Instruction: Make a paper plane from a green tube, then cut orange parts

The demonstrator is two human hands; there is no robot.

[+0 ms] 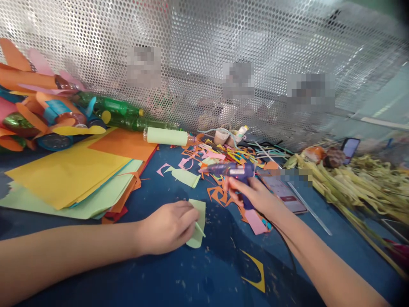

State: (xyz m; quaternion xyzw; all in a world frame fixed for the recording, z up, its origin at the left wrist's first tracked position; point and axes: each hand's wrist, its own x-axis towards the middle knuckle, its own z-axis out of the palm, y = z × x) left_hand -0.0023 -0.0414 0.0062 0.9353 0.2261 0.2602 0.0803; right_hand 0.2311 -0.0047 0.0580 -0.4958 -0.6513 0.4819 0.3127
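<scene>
Gripping the glue gun (pixel 236 169) in the right hand (pixel 247 192) above scraps (pixel 219 196), covering part of its handle. Curling the left hand (pixel 169 228) over green paper (pixel 198 208) on the table (pixel 143 281), hiding part; cannot tell whether pinching the strip (pixel 200 229) or only touching it. Blurred beyond reading: the phone (pixel 284 192).

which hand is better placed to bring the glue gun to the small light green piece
Probably the right hand: it grips the glue gun, nozzle pointing left, while the left hand is at the small light green piece.
</scene>
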